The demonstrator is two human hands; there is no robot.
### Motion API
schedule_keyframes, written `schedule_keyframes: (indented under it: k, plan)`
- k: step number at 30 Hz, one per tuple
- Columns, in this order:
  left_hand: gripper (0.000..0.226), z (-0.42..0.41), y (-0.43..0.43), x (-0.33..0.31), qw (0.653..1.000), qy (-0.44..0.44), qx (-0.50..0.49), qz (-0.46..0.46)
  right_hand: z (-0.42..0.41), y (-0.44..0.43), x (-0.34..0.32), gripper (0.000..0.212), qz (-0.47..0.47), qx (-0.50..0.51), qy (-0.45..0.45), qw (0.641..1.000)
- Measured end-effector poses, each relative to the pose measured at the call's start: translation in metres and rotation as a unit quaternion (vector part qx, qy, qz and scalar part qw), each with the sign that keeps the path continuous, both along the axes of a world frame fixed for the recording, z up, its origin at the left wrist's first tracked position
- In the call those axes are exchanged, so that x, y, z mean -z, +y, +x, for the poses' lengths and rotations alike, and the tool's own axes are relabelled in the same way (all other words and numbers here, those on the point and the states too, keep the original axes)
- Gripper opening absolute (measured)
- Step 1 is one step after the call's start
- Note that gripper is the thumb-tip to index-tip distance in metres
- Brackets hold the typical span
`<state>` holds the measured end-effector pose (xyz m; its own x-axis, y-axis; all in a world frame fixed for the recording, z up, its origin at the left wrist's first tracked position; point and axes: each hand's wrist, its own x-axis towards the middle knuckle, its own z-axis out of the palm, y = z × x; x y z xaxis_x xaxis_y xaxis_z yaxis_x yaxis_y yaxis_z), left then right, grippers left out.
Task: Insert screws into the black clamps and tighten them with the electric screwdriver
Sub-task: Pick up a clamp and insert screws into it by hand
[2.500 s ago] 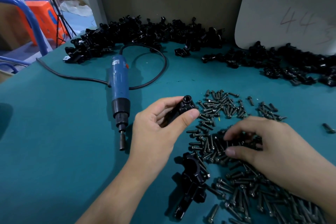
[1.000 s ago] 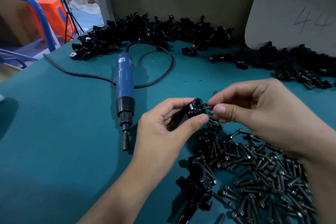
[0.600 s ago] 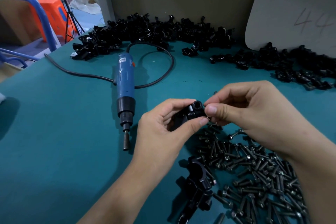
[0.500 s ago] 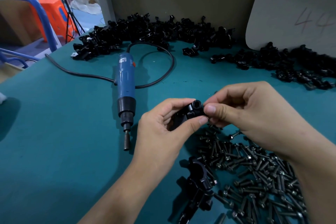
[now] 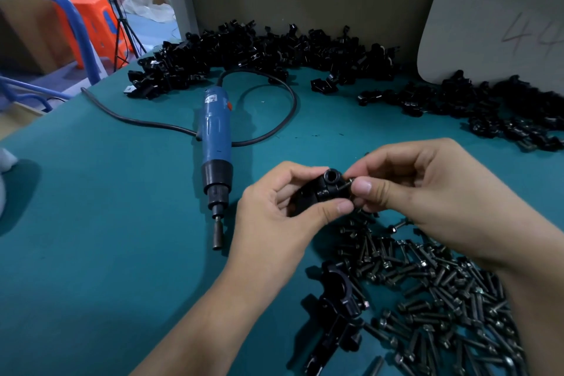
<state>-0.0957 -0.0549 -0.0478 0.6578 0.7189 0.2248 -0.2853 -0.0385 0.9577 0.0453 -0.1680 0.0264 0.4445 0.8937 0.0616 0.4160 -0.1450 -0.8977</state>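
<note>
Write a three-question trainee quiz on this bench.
1. True or false: the screwdriver lies unheld on the table.
2. Which hand grips the clamp?
3. The right hand pinches: A) a nut B) a screw C) a coin.
Key: 1 true; 2 left hand; 3 B.

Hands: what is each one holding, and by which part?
Left hand grips the black clamp around its body; right hand pinches a screw by its outer end, against the clamp's side.
</note>
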Motion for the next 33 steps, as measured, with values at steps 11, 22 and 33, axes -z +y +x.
schedule_keyframes:
  k: [11, 22, 33]
  plan:
    - [0.028, -0.0002, -0.0015, -0.0023, 1.0, -0.005, 0.012, -0.003, 0.0011, 0.0011, 0.0012, 0.013, 0.032, -0.012, -0.029, 0.999]
    - [0.025, -0.0012, -0.0017, -0.0034, 0.999, -0.015, 0.032, 0.008, 0.0027, -0.0019, -0.0006, 0.008, 0.02, 0.003, -0.068, 0.997]
    - [0.024, 0.0009, -0.0014, 0.001, 0.999, -0.001, 0.047, 0.027, -0.0041, -0.0034, -0.0087, 0.006, -0.109, 0.027, -0.217, 0.97]
